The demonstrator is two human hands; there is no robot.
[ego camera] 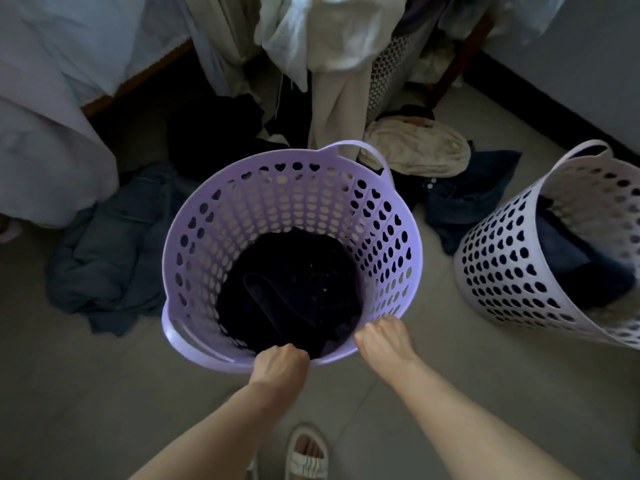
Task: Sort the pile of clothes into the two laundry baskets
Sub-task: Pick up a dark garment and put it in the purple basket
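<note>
Both hands are gripping the near rim of the purple basket (242,202), fingers curled over the edge: left hand (280,362) at the bottom, right hand (382,337) just beside it to the right. Dark clothes (291,292) are lying inside at the bottom. White basket (502,271) is standing tilted, well apart on the right, w/ dark blue clothing inside. Pile of clothes (412,147) is lying on the floor (104,393) behind the baskets; grey-blue garment (107,258) is spreading out at left.
</note>
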